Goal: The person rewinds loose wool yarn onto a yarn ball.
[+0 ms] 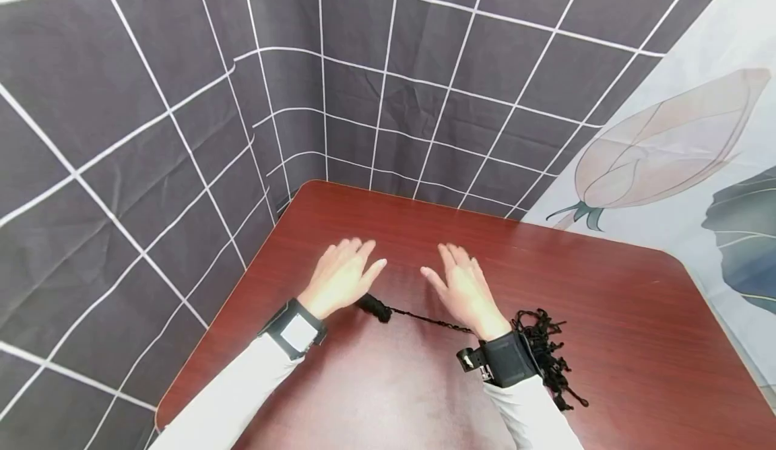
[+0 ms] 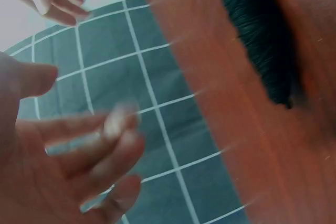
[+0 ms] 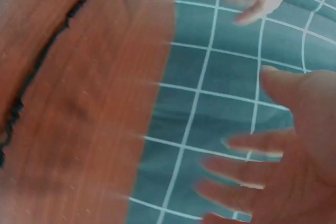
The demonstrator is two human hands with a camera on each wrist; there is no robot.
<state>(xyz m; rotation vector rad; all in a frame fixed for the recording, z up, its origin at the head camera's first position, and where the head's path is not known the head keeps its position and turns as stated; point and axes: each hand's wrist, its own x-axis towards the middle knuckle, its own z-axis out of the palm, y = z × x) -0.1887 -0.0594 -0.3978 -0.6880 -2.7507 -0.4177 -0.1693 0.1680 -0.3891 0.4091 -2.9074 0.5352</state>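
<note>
Side by side above a reddish-brown counter (image 1: 630,302), my left hand (image 1: 339,278) and right hand (image 1: 463,288) hover palms down, fingers loosely extended and somewhat parted, thumbs angled toward each other with a gap between them. Beneath my left hand, a dark bundle of black yarn (image 1: 374,308) lies on the counter, partly covered from the head camera; the left wrist view shows it apart from my fingers, thick through the middle and tapering to a narrow tip. From the bundle's near end a thin black cord (image 1: 430,318) runs across the wood toward my right wrist, passing out of sight under it; the right wrist view shows the cord clear of my right fingers, which are blurred at the tips. Just beside that wrist, on its outer side, sits a tangled black knotted pile (image 1: 548,352), loose ends straggling over the wood; whether the cord joins it, I cannot tell, as my wrist covers the spot. Dark straps (image 1: 509,359) circle both my wrists above white sleeves (image 1: 236,396). Behind the counter and along its left side hangs a gray cloth (image 1: 412,100) marked with a white grid, while to the right a pale cloth (image 1: 655,224) bears a pink flower bud (image 1: 636,167) and a blue-green leaf (image 1: 752,234).
</note>
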